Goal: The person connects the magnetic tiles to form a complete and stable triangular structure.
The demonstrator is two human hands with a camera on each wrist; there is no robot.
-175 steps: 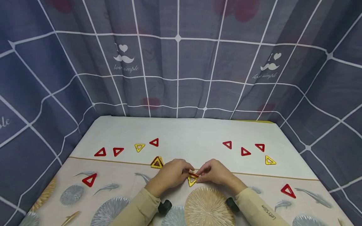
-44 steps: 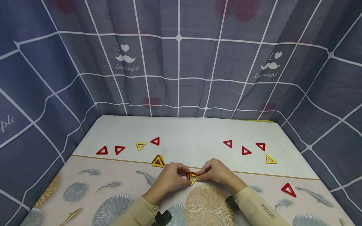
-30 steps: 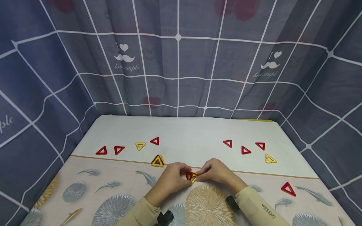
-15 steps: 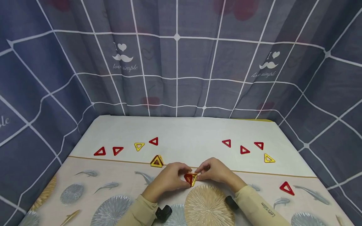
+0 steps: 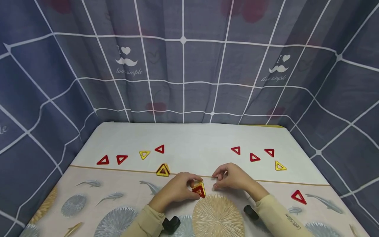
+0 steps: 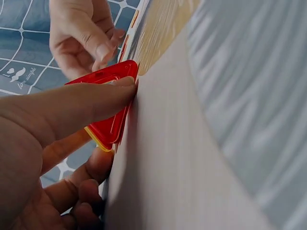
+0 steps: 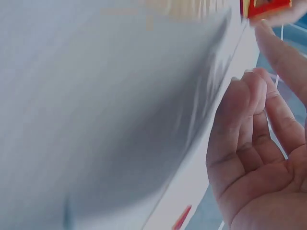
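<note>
Between its thumb and fingers my left hand (image 5: 179, 187) pinches a small pyramid (image 5: 199, 189) of red and yellow triangular magnetic tiles, low over the cloth. In the left wrist view the thumb presses a red face of the pyramid (image 6: 109, 128), and a yellow edge shows beneath. Apart from it, to the right, my right hand (image 5: 232, 177) hovers with loosely bent fingers and holds nothing. The right wrist view shows that bare palm (image 7: 259, 177), with part of the pyramid beyond the fingertips. Another yellow and dark red pyramid (image 5: 163, 170) stands to the left of my left hand.
Several flat triangle tiles lie on the white sheet, such as a red one (image 5: 103, 160) at left and a yellow one (image 5: 280, 166) at right. Nearer, one red triangle (image 5: 298, 197) lies on the patterned cloth (image 5: 142, 210). A grid curtain (image 5: 165, 65) encloses the table.
The red triangle on the left of the cloth was taken and joined the pyramid in my left hand. My right hand has let go and moved right; the pyramid has turned.
</note>
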